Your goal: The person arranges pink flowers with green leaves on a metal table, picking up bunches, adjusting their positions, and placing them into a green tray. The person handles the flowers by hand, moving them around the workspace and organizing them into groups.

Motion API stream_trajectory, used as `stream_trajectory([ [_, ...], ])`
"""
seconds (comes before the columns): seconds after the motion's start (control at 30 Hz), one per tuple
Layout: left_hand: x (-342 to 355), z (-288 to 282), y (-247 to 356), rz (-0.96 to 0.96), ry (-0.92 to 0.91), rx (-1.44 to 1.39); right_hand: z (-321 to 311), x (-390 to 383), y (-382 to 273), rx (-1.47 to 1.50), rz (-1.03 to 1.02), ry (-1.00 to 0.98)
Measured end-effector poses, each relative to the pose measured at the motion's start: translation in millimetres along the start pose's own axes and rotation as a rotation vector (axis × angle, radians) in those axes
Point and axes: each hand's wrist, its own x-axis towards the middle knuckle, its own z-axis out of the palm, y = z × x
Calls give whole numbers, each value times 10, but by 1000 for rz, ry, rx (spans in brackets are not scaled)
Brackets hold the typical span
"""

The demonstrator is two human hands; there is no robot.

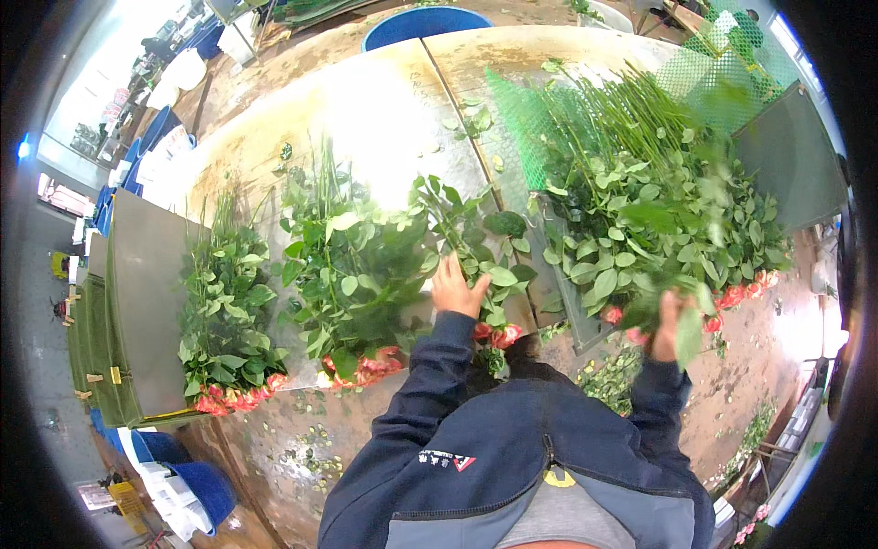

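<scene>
My left hand (457, 288) lies over a small bunch of leafy roses (498, 335) in the middle of the table, its fingers stretched toward the stems and the thumb apart. Pink-red blooms show just below that hand. At the right, my right hand (670, 328) is closed at the bloom end of a big pile of roses (640, 197); a leaf partly covers it. Blurred leaves above it suggest a rose stem in its grip, though the fingers are smeared. Left of my left hand lie two more rose bunches, a middle one (347, 265) and an outer one (229, 311).
A grey upright panel (151, 302) bounds the table at the left, a dark panel (791, 160) at the right. Green plastic mesh (521, 123) lies by the big pile. A blue tub (425, 20) stands beyond the far edge. Loose leaves (311, 457) litter the floor.
</scene>
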Motion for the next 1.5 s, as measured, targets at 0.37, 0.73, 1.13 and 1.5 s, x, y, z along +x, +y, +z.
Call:
stream_trajectory([
  [0.37, 54, 323, -114, -124, -188, -29, -3927, 1904, 1784, 954, -329, 140],
  [0.73, 124, -382, -453, -405, -225, 471, -5170, 3827, 2758, -1036, -585, 687],
  [1.13, -457, 240, -469, -583, 284, 149, -4686, 4330, 2559, -565, -1023, 420],
  [1.5, -454, -129, -477, -571, 101, -678, -3054, 2787, 847, 636, -447, -8],
])
